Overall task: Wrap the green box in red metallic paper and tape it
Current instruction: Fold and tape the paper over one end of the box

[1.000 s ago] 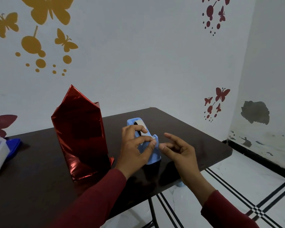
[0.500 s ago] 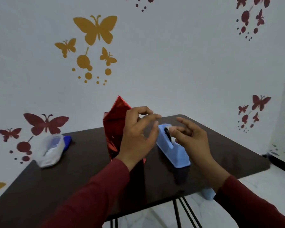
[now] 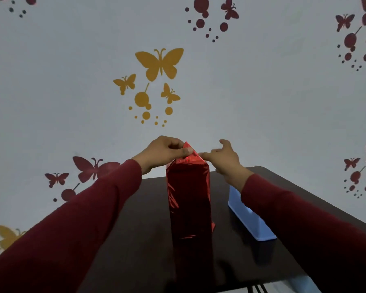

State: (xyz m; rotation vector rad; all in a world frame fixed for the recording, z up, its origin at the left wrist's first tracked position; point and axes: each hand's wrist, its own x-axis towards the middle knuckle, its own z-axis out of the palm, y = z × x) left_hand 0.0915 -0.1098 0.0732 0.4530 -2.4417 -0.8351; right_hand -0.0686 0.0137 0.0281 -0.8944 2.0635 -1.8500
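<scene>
Both hands work at the top of the red metallic paper (image 3: pixel 188 193), which stands upright on the dark table (image 3: pixel 152 240), the green box inside hidden. The left hand (image 3: pixel 163 152) pinches the pointed top flap; the right hand (image 3: pixel 222 157) touches its edge with extended fingers, whether holding tape I cannot tell. Foil this thin looks slick, springy and crease-prone, so folds are best held at the peak.

One head-worn view, tilted toward the wall

We have a single wide-angle camera, worn on the head, facing forward over the dark brown tabletop (image 3: pixel 135 218). It sits close behind both outstretched arms; the grip on the tall red metallic wrapped box (image 3: pixel 188 199) falls at centre frame, wall above it.
</scene>
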